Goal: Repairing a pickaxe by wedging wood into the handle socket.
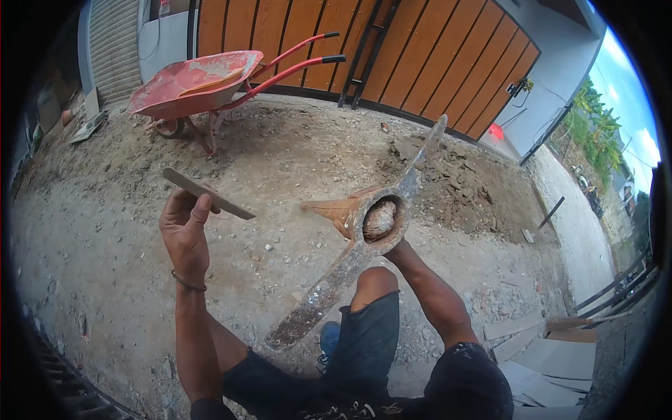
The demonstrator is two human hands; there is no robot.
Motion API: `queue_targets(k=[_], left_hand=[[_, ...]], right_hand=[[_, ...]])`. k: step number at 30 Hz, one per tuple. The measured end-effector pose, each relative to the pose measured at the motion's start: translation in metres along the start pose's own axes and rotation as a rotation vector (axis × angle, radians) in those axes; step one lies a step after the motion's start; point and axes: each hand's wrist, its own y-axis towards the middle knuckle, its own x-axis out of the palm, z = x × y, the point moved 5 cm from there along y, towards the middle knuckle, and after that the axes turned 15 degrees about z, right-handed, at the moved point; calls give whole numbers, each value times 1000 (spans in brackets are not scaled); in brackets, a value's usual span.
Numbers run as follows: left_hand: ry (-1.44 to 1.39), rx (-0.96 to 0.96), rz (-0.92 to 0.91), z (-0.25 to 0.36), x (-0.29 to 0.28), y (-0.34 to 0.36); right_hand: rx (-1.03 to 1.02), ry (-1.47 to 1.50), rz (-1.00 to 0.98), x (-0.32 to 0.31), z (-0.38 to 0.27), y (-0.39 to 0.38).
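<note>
My left hand (183, 227) is raised at left of centre, thumb and fingers closed on a thin, flat grey-brown strip (229, 206) that slants down to the right. Its material is unclear, perhaps wood. In front of my right forearm (434, 283) a pickaxe (318, 297) is held off the ground, its worn metal head running from lower left to upper right. The wooden handle (329, 210) points away to the left, and its end fills the round eye of the head. Behind that head my right hand is mostly hidden, gripping the pickaxe from below.
A red wheelbarrow (189, 91) stands at the far left before a brown slatted gate (434, 59). Loose dug soil (455, 182) lies ahead on the stony ground (259, 266). Flat boards (553, 360) are stacked at the lower right, beside a concrete strip (581, 231).
</note>
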Motion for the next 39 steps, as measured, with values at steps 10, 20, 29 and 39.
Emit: queue_targets(k=[10,20,29,39], left_hand=[[375,622,-361,96,149,-68],[491,838,-515,162,219,-18],[633,754,-443,176,247,32],[813,710,-458,144,261,67]], right_hand=[[272,212,-150,58,0,-1],[89,211,145,21,-75,105],[150,323,81,11,-78,142],[179,423,-10,22,-48,164]])
